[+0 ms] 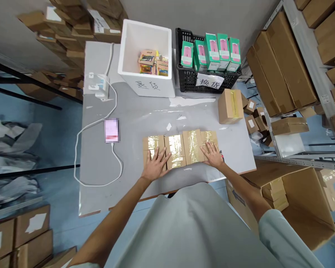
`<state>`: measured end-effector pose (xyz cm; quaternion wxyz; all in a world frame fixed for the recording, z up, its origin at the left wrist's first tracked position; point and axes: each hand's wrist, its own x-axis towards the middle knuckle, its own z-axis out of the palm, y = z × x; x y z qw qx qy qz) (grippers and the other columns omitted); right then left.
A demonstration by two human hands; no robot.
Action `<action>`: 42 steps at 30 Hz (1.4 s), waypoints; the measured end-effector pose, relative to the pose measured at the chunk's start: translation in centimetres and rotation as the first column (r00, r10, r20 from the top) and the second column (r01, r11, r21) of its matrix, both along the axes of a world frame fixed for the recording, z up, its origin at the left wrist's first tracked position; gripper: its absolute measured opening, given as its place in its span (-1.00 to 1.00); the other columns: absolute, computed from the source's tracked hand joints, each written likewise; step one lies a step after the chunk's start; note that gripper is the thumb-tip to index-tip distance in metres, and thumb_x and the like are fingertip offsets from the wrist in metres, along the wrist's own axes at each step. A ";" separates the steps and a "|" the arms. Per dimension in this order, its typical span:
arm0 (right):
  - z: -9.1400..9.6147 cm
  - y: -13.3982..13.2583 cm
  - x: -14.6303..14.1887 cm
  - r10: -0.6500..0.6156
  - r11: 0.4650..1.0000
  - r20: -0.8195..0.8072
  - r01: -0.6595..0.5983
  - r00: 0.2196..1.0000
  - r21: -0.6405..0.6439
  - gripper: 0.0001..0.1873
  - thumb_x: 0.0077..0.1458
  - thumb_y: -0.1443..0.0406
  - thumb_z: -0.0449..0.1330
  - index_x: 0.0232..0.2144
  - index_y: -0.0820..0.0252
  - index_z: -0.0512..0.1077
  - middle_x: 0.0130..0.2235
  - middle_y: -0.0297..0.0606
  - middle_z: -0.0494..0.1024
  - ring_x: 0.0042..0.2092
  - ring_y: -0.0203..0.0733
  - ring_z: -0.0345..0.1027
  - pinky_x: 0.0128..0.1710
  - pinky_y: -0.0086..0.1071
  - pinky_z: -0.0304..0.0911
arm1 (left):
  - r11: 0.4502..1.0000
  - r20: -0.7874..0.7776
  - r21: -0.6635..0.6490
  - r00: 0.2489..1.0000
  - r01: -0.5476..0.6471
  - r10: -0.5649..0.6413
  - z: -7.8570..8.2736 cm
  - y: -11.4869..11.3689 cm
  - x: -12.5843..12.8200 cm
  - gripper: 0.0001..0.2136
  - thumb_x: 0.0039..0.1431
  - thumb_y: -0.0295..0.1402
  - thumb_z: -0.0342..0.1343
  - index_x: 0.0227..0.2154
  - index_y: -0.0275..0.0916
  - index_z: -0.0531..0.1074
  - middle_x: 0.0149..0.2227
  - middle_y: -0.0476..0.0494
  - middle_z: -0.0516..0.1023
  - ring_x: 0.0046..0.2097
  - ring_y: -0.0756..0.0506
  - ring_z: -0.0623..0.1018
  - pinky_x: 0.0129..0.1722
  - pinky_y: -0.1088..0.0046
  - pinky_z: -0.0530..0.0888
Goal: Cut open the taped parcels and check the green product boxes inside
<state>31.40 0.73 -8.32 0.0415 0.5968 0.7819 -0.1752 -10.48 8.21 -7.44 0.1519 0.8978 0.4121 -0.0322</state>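
Note:
Several small taped cardboard boxes (184, 147) lie side by side in a row near the front edge of a grey table (134, 119). My left hand (155, 163) rests flat on the leftmost box, fingers spread. My right hand (211, 153) lies flat on the rightmost box, fingers stretched out. Neither hand grips anything.
A phone (111, 130) on a white cable (80, 163) lies to the left. At the back stand a white foam box (146, 80) with packets, a black crate (190, 80) of green boxes and one taped carton (230, 106). An open carton (304, 201) sits on the floor right; shelves hold boxes.

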 end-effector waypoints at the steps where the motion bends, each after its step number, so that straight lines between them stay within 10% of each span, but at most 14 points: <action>1: 0.2 1.5 0.1 0.002 1.000 -0.008 -0.002 1.000 0.005 0.16 0.36 0.04 0.50 0.75 0.14 0.06 0.76 0.20 -0.14 0.78 0.41 -0.24 0.73 0.39 -0.34 | 1.000 -0.004 0.006 1.000 -0.001 0.001 0.1 1.4 0.1 -0.17 0.44 0.02 0.24 0.66 -0.18 0.31 0.73 -0.51 0.04 0.75 -0.68 -0.10 0.61 -0.52 -0.36; 8: 1.2 12.9 0.9 -0.018 0.998 -0.030 0.020 0.999 0.066 0.19 0.35 -0.05 0.52 0.74 0.20 0.08 0.76 0.19 -0.14 0.78 0.40 -0.27 0.74 0.37 -0.39 | 0.998 0.022 0.067 1.000 -0.009 0.007 1.0 12.9 1.3 -0.10 0.44 0.17 0.21 0.68 -0.20 0.27 0.74 -0.50 0.04 0.75 -0.67 -0.10 0.62 -0.50 -0.37; 21: 1.8 24.7 1.7 -0.054 0.989 -0.051 0.060 0.997 0.133 0.13 0.40 -0.12 0.45 0.74 0.16 0.12 0.77 0.14 -0.10 0.77 0.45 -0.24 0.73 0.36 -0.41 | 0.996 0.042 0.087 0.999 0.028 -0.032 1.8 25.8 1.7 -0.08 0.44 0.15 0.20 0.71 -0.18 0.20 0.77 -0.41 -0.06 0.76 -0.64 -0.17 0.63 -0.47 -0.41; 42: 1.0 26.2 2.3 0.005 0.976 0.077 -0.022 0.997 0.218 0.14 0.38 -0.17 0.44 0.72 0.19 0.15 0.75 0.25 -0.04 0.74 0.45 -0.08 0.69 0.41 -0.12 | 0.985 -0.039 0.168 0.999 0.039 -0.033 1.3 26.6 1.6 -0.09 0.48 0.19 0.14 0.73 -0.13 0.14 0.77 -0.38 -0.07 0.76 -0.61 -0.15 0.66 -0.48 -0.31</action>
